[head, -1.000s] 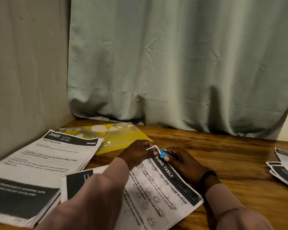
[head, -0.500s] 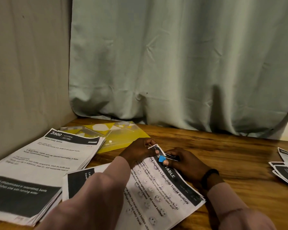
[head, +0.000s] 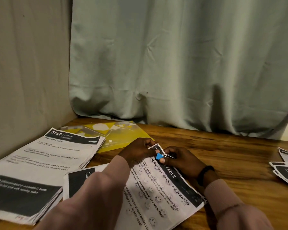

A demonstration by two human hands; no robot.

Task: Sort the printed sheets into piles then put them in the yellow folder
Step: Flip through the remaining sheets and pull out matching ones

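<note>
Table [head: 239, 163]: wood, backed by a curtain [head: 173, 63] well beyond the hands.

Big pile [head: 45, 165]: lies to the left of the left hand, header end pointed away, its far corner overlapping the folder [head: 123, 138]. The folder is found just beyond the left hand, flat and closed as far as can be judged; the left hand is the nearer one to it.

Sheets [head: 156, 188]: lie directly under both hands, long axis running from the hands back toward the right sleeve. Their far corner is lifted.

Small pile [head: 286, 170]: well apart, to the right of the right hand.

Left hand [head: 136, 151]: the lifted corner is pinched. Right hand [head: 178, 159]: a blue clip [head: 159, 156] is pinched at that same corner.

Judgement: the clip is being fitted on or drawn off; which cannot be told. Nothing is seen between the sheets and the folder, barring the left hand itself.
</note>
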